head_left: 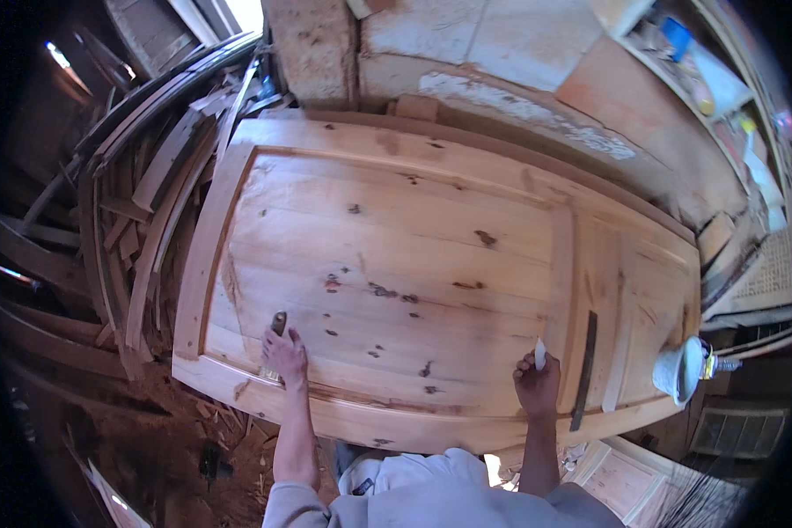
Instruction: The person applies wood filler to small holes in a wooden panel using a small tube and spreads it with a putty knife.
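The left hand (286,355) grips what looks like a brush (279,322), the right hand (538,384) pinches a white piece (539,352), and light strokes along the wooden panel's (422,238) grain should serve.

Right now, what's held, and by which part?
Left hand holds a brush-like tool by its middle; right hand, a white piece by its lower end.

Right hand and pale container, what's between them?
In the head view, a long dark strip lies on the wooden panel between them; a paler band beyond may be the panel's own.
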`<state>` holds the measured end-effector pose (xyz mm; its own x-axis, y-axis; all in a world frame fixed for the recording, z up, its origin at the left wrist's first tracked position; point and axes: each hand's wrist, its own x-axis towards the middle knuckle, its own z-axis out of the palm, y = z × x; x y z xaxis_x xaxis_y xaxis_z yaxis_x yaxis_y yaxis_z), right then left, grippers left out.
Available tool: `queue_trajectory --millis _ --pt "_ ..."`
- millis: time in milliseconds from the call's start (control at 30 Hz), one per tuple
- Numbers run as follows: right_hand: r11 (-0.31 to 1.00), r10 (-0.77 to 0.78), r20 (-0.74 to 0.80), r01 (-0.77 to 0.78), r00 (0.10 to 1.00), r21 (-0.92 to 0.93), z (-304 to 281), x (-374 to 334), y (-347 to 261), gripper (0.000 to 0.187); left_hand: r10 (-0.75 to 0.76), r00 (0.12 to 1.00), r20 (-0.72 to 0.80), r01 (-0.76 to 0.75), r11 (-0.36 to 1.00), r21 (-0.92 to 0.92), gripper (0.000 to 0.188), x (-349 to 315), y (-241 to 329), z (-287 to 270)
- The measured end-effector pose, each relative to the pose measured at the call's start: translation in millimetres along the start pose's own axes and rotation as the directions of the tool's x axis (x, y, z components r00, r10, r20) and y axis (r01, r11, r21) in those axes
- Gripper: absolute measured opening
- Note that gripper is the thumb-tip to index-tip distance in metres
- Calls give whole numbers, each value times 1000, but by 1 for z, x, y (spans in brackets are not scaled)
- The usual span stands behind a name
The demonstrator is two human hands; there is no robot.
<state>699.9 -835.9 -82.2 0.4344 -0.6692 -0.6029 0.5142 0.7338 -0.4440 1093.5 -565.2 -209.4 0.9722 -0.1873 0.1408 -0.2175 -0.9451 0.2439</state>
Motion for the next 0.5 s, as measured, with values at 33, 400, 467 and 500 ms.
queue_trajectory --millis 33,400,467,500 --pt "1000 -20 -45 20 999 10 -14 -17 -5 25 10 1000 0 -10 1000 -4 46 -7 -1 -8" --pt "968 -133 -13 132 991 214 -59 -127 -6 21 114 990 -81 -139 872 -469 18 -148 -60 -150" --pt "953 -210 87 183 974 241 -64 -140 -1 22 63 994 -85 -96 878 -469 17 -172 -90 -159" --pt "948 -228 92 199 969 250 -75 -149 -1 24 29 995 -91 -72 853 -518 18 -187 -104 -158"
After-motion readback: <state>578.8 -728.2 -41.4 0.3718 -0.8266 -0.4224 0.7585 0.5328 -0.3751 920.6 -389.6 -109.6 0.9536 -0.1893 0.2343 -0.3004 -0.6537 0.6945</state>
